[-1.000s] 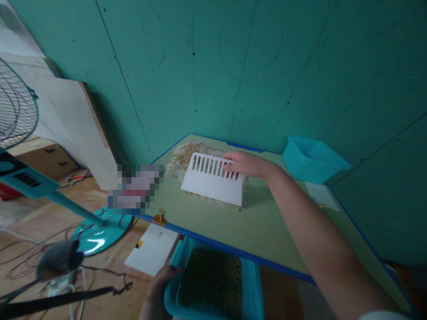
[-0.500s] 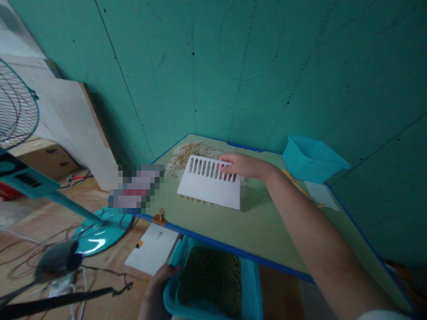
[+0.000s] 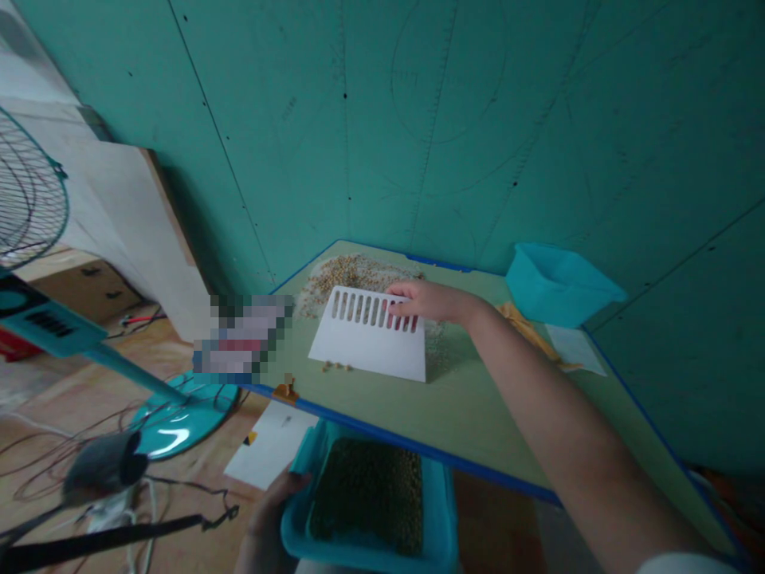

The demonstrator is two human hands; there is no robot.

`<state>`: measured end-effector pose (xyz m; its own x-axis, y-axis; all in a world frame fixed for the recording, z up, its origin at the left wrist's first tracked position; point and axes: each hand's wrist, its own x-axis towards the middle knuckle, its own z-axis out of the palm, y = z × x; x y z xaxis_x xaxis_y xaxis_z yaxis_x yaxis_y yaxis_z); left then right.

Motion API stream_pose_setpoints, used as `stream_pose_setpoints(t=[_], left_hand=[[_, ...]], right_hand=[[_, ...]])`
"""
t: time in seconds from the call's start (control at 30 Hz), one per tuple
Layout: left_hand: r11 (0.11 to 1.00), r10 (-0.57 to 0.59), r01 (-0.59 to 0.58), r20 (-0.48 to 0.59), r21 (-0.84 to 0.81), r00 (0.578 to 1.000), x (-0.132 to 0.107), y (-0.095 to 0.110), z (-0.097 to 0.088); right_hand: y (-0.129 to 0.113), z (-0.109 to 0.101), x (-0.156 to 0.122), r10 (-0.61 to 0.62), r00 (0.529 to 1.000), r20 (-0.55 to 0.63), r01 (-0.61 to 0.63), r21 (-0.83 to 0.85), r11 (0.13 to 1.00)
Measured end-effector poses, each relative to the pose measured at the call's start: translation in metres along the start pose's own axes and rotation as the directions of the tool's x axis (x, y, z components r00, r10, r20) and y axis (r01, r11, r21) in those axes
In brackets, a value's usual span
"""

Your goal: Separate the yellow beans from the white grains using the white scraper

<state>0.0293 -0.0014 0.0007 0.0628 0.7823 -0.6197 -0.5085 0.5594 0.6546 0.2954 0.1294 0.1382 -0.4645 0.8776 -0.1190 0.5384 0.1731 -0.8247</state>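
Note:
My right hand (image 3: 412, 300) grips the slotted upper part of a white plastic scraper plate (image 3: 369, 348), thumb in front and fingers behind it. The plate leans over the table, its lower edge near the tabletop. A few tan grains (image 3: 338, 367) lie just in front of that edge. Behind it spreads a pile of tan grains with whitish dust (image 3: 343, 275). Below the table's front edge, my left hand (image 3: 287, 490) holds a turquoise tub (image 3: 445, 510) by its left rim. Many small grains (image 3: 370, 494) fill the tub's bottom, partly in shadow.
A green table (image 3: 478, 406) with blue edging stands against the green wall. On its right are a turquoise bin (image 3: 559, 287), a yellow cloth (image 3: 531, 335) and a white sheet (image 3: 577, 349). A fan base (image 3: 185, 414) and cables lie on the floor at left. A dark metal cup (image 3: 104, 470) is lower left.
The white plate has moved slightly left and toward me with my right hand. A few grains now show in front of its edge. The tub has shifted a little left and up with my left hand.

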Motion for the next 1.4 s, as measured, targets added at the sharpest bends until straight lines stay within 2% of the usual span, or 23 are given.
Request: stream_pose_setpoints(t=[0.2,0.27,0.4,0.5,0.67,0.7,0.77,0.87,1.0,1.07,1.2,1.4], left_hand=[[0.994,0.072,-0.073,-0.01,-0.077,0.997,0.017,0.004,-0.019],[0.992,0.075,-0.077,-0.018,-0.096,0.997,0.016,0.008,-0.018],[0.991,0.024,-0.031,-0.049,-0.134,0.999,0.009,0.015,-0.011],[0.992,0.026,-0.029,-0.027,-0.121,0.999,0.009,0.013,-0.01],[0.995,0.05,-0.048,0.019,-0.083,0.999,0.013,0.006,-0.013],[0.995,0.059,-0.057,0.024,-0.077,0.998,0.013,0.006,-0.012],[0.996,0.069,-0.067,0.023,-0.058,0.997,0.011,0.006,-0.01],[0.999,0.036,-0.036,0.005,-0.01,0.999,0.006,0.006,-0.007],[0.999,0.041,-0.04,-0.009,0.02,0.999,0.002,0.005,-0.003],[0.999,0.032,-0.032,-0.015,0.029,0.999,0.0,0.004,0.0],[1.0,-0.016,0.016,0.007,0.009,1.0,-0.002,0.001,0.006],[0.999,0.025,-0.024,0.018,-0.033,1.0,-0.009,0.001,0.016]], right_hand=[[-0.007,0.005,-0.002,0.002,0.997,0.076,-0.005,0.031,0.999],[-0.008,0.007,-0.004,0.038,0.987,0.156,-0.05,0.076,0.996],[-0.009,0.007,-0.006,0.106,0.933,0.344,-0.174,0.172,0.97],[-0.01,0.007,-0.007,0.118,0.916,0.384,-0.198,0.176,0.964],[-0.018,0.008,-0.01,0.11,0.897,0.428,-0.165,0.095,0.982],[-0.02,0.007,-0.011,0.102,0.9,0.423,-0.15,0.082,0.985],[-0.022,0.0,-0.017,0.074,0.935,0.348,-0.103,0.065,0.993],[-0.02,-0.019,-0.031,0.031,0.99,0.138,-0.038,0.047,0.998],[-0.007,-0.049,-0.05,0.086,0.993,-0.077,-0.084,0.031,0.996],[0.001,-0.057,-0.054,0.139,0.982,-0.128,-0.133,0.056,0.99],[0.013,-0.057,-0.047,0.198,0.976,-0.091,-0.187,0.117,0.975],[0.026,-0.046,-0.031,0.209,0.978,0.016,-0.209,0.145,0.967]])
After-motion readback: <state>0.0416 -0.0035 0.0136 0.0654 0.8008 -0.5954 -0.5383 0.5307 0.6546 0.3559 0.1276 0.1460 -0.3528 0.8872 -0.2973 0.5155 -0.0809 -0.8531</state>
